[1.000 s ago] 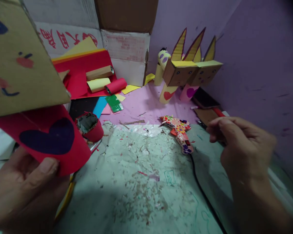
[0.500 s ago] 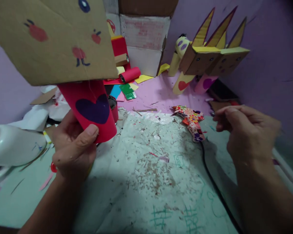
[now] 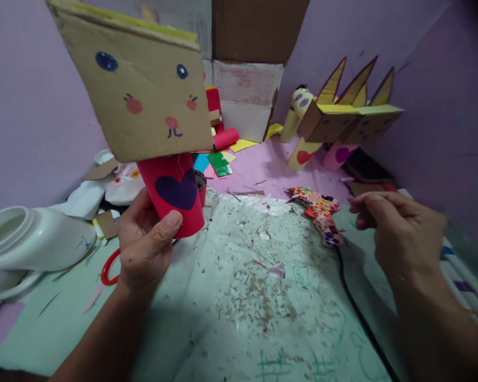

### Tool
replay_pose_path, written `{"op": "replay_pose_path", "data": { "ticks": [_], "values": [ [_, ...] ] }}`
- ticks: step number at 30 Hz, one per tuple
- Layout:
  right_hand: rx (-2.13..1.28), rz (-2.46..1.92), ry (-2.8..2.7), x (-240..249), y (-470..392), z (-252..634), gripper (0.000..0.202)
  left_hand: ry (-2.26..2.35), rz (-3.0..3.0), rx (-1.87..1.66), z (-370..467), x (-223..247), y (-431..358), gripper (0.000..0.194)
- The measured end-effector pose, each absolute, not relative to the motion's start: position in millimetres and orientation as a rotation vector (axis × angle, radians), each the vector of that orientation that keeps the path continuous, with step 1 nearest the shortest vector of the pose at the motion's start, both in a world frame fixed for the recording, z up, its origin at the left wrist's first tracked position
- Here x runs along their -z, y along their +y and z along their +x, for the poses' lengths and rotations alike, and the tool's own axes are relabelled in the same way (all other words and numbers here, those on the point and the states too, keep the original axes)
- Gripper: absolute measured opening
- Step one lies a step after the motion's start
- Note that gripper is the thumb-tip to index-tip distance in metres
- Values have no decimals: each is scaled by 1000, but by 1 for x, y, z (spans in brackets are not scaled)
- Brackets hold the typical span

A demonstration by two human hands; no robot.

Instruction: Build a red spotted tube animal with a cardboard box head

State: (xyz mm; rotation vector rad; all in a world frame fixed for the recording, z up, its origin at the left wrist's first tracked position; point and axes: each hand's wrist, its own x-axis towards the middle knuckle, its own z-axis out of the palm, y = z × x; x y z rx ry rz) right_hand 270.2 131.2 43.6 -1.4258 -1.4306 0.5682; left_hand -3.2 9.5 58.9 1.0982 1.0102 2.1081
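Observation:
My left hand (image 3: 147,244) is closed round the red tube body of a cardboard puppet (image 3: 171,95), holding it upright above the table. The puppet has a box head with a drawn face and a yellow top edge; a dark blue heart marks the red tube. My right hand (image 3: 402,233) hovers at the right with thumb and fingers pinched together; whatever may be between them is hidden. Just left of it a flower-patterned glue gun (image 3: 318,209) with a black cord lies on the table. Red scissor handles (image 3: 110,267) show beside my left wrist.
Two similar box-headed puppets (image 3: 352,124) with yellow spikes stand at the back right. A white plastic jug (image 3: 51,239) lies at the left. Coloured paper scraps (image 3: 219,163) and a carton (image 3: 245,98) are behind; small debris litters the green sheet (image 3: 223,323).
The view has tilted up and left, so the puppet's whole face now shows. My left hand still grips the red tube, and my right hand keeps its pinch.

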Motion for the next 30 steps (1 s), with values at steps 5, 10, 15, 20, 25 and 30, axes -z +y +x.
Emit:
{"op": "replay_pose_path", "data": {
  "ticks": [5,10,15,20,25,30],
  "values": [
    [-546,-1498,-1485,-47,128,269,19,1048,1052,-2097,-1,-61,8,34],
    [-498,-1546,-1531,-52,125,268,19,1104,993,-2061,2,-63,6,39],
    [-491,-1586,-1534,-56,122,267,21,1215,906,-2051,3,-65,5,39],
    [-510,-1605,-1553,-55,122,268,21,1373,844,-1993,1,-64,3,28],
    [-535,-1593,-1574,-52,123,269,22,1504,728,-1974,2,-64,3,31],
    [-504,-1567,-1604,-51,123,271,24,1632,716,-1948,2,-62,2,31]
  ]
}}
